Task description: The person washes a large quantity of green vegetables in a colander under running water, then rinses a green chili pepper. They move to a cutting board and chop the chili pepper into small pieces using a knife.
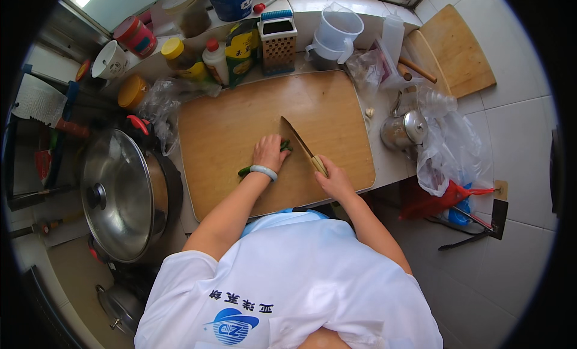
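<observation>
On the large wooden cutting board (pixel 225 119), my left hand (pixel 269 151) is pressed over some green vegetable pieces (pixel 285 145), probably peppers. Their ends show past my fingers, and the rest is hidden under the hand. Another green piece (pixel 244 171) lies on the board beside my left wrist, which wears a pale bangle (pixel 263 171). My right hand (pixel 332 177) grips the light wooden handle of a kitchen knife (pixel 299 137). Its blade points away from me over the board, to the right of the vegetable and apart from it.
A lidded steel pot (pixel 119 196) stands left of the board. Behind the board are a box grater (pixel 277 42), bottles (pixel 216 60) and plastic measuring jugs (pixel 336 33). To the right stand a small metal pot (pixel 403 128), a garlic clove (pixel 369 112) and plastic bags (pixel 451 146).
</observation>
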Tool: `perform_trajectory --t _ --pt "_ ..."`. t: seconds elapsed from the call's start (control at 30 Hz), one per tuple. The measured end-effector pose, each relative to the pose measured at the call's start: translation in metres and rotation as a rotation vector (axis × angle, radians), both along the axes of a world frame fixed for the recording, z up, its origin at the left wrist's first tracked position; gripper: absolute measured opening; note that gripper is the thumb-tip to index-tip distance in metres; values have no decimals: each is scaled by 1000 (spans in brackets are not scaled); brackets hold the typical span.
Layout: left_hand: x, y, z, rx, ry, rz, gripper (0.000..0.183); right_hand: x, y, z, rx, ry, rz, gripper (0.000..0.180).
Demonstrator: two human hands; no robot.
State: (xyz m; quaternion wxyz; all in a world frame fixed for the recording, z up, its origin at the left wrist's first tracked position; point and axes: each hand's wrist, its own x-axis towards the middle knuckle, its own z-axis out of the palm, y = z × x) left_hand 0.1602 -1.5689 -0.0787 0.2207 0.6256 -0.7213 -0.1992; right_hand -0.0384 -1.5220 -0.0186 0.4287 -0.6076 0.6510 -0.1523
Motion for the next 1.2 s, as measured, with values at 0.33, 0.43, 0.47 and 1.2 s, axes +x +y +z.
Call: perform_trajectory --t 0.33,0.43,0.47,1.2 --pt "4 -3 12 101 12 -19 32 17 -1 -2 8 -96 -41 30" --pt "6 2 13 105 31 -18 29 24 0 15 11 -72 -15 27" --pt "7 2 9 102 49 -10 28 26 1 16 1 -59 7 27" --pt "6 -1 -28 40 174 47 13 52 -35 -17 -5 172 215 21"
